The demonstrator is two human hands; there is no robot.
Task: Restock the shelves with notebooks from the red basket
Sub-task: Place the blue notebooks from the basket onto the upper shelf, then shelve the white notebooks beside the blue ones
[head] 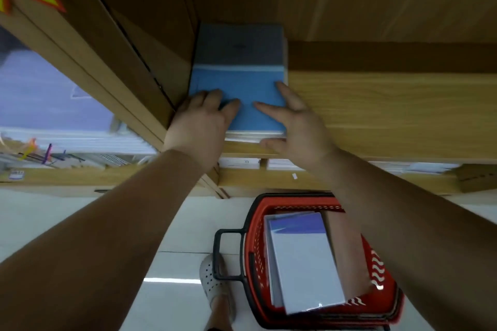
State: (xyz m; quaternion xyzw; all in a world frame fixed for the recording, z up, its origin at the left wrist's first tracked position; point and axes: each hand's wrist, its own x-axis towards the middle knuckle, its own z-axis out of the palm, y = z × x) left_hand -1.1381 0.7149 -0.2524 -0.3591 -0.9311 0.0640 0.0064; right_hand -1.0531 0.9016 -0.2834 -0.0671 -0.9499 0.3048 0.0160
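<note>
As left hand [199, 118] and right hand [295, 121] push with open fingers [285, 92], notebook [247, 86] points shelfward.

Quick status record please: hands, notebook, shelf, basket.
left hand: rests on the blue notebook near its left edge; grip unclear
right hand: fingers spread flat on its cover, thumb at front edge
blue notebook: tops a stack on the wooden shelf
red plastic basket: on floor below, pale notebooks inside
</note>
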